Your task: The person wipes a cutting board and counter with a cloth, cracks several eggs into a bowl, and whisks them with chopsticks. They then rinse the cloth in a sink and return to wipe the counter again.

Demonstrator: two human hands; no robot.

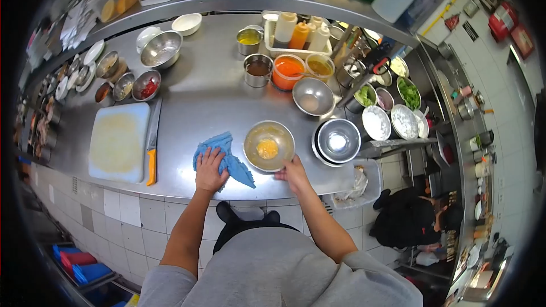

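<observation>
My left hand (211, 169) lies flat with fingers spread on a crumpled blue cloth (227, 146) near the front edge of the steel table. With my right hand (293, 175) I grip the near right rim of a metal mixing bowl (254, 158). A yellow-orange clump of food (267, 149) sits at the bottom of that bowl. To the right stand nested steel bowls (339, 141), and behind them is another steel bowl (313, 96) with a little pale stuff in it.
A white cutting board (118, 142) and an orange-handled knife (152, 150) lie at left. Sauce containers (288, 71) and a tray of squeeze bottles (298, 37) stand at the back, under a shelf (239, 3). A crouching person (409, 216) is at right.
</observation>
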